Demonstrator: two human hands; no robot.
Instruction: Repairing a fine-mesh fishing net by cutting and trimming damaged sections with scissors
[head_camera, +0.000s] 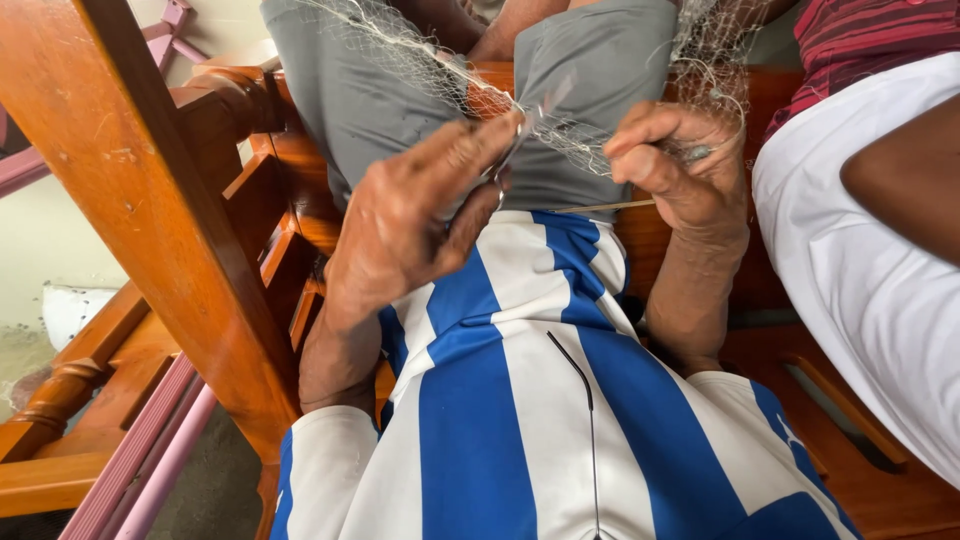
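Here we see a fine, pale fishing net (590, 140), its thin mesh bunched and draped over the grey shorts (590, 70) on our lap, trailing up past the top edge of the view. Our left hand (415, 225) is curled, thumb and forefinger pinched on a small pair of scissors (520, 135) whose blades point up into the mesh. Our right hand (680, 165) is closed into a loose fist, gripping a fold of net together with a thin pale stick (605, 206) that juts out toward the left hand. The two hands sit near each other, just above the hem of our blue and white striped shirt (500, 400). To our left, the wooden armrest (150, 220) of the bench crowds the forearm closely; to our right, another person's white-clad leg (870, 270) sits just beside our elbow, leaving little room either side.
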